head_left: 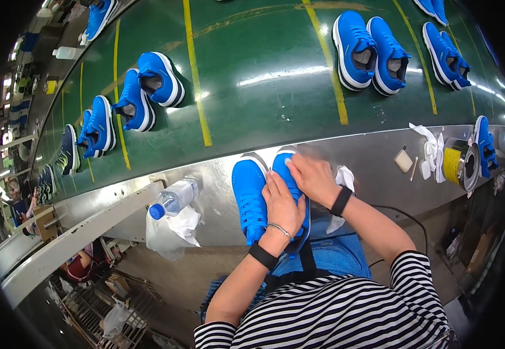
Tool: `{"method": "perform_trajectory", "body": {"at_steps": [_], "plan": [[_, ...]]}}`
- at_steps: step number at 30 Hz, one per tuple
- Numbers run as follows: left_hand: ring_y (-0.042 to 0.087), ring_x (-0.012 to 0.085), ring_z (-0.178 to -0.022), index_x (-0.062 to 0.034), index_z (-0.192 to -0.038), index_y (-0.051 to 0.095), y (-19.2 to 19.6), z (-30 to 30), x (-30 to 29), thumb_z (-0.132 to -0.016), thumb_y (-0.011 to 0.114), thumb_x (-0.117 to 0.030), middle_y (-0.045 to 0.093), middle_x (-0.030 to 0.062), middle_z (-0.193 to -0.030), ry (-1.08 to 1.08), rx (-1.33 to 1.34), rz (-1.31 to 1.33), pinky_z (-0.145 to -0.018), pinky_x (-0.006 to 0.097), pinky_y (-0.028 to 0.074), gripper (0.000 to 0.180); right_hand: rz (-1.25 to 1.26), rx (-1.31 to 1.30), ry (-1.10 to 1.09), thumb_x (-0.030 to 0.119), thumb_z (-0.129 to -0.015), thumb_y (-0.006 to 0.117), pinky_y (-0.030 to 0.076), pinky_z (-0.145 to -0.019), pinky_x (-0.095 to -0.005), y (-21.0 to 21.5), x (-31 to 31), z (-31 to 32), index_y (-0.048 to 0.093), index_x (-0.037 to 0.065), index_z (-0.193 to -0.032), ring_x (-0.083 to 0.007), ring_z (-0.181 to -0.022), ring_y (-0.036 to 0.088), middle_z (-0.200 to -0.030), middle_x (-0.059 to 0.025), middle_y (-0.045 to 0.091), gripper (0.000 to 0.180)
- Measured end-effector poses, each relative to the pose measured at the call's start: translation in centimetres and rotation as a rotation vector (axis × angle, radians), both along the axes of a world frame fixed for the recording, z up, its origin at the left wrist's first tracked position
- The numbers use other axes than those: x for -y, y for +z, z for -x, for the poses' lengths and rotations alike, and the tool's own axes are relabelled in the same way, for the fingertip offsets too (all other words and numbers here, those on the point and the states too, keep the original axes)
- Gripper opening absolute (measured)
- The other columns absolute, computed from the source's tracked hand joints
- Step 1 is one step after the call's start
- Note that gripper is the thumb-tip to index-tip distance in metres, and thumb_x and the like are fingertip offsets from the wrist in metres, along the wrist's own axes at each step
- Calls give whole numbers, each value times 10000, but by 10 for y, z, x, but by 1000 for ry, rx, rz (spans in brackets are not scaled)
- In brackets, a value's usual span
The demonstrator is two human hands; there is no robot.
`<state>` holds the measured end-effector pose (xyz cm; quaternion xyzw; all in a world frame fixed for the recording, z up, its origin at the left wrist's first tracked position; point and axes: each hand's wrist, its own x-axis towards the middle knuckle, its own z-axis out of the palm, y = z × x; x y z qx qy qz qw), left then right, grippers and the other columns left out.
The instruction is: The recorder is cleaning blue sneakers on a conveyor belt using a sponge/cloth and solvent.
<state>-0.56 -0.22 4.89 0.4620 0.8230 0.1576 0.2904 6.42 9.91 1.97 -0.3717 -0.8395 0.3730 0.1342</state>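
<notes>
Two blue sneakers stand side by side on the metal ledge in front of me, toes pointing away. The left sneaker [249, 189] is untouched, its laces showing. My left hand [283, 205] lies over the right sneaker [285, 169], fingers along its inner side and thumb on the other, holding it steady. At that shoe's toe, my right hand [315, 179] presses with its fingers bent together. A small white bit shows at its fingertips, too small to name. A crumpled white cloth [344, 176] lies beside my right wrist.
Beyond the ledge runs a green conveyor belt [252, 99] with yellow lines and several blue sneakers. Left of me lies a clear bottle with blue cap [174, 199], by a pale metal bar [78, 238]. A yellow-labelled can [460, 164] and white rags [432, 152] are at right.
</notes>
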Motion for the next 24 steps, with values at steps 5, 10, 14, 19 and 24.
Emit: {"method": "perform_trajectory", "body": {"at_steps": [5, 10, 14, 19, 24], "plan": [[303, 493, -1139, 193, -1262, 154, 1, 2, -1, -708, 636, -99, 250, 382, -1275, 6, -24, 11, -995, 470, 264, 790, 88, -40, 37, 214, -860, 500, 426, -510, -423, -1, 13, -20, 488, 65, -735, -324, -586, 557, -628, -123, 546, 195], [289, 491, -1159, 193, -1265, 150, 5, 0, -4, -703, 633, -92, 242, 382, -1282, 7, 5, 21, -1006, 466, 256, 794, -16, -42, -48, 207, -857, 509, 424, -508, -427, 2, 0, 11, 485, 60, -723, -325, -589, 559, -634, -123, 552, 199], [281, 491, -1166, 195, -1264, 147, 4, 2, -1, -702, 632, -88, 234, 381, -1288, 9, -25, 28, -1013, 463, 249, 795, 87, -36, 34, 218, -862, 497, 423, -506, -437, 1, 14, -15, 491, 62, -724, -331, -580, 561, -624, -123, 556, 208], [276, 493, -1171, 193, -1268, 134, 4, -1, -2, -708, 627, -88, 216, 383, -1296, -5, -6, 34, -1014, 467, 246, 797, 18, -70, -44, 227, -858, 500, 424, -505, -439, -2, 2, 8, 497, 64, -721, -328, -581, 565, -624, -122, 562, 212], [278, 493, -1167, 192, -1270, 128, 2, 0, 1, -717, 620, -96, 220, 384, -1291, -3, -32, 38, -1014, 467, 243, 794, 44, -44, -13, 201, -845, 522, 424, -505, -427, -3, 14, -16, 487, 59, -728, -318, -587, 564, -642, -117, 555, 187]]}}
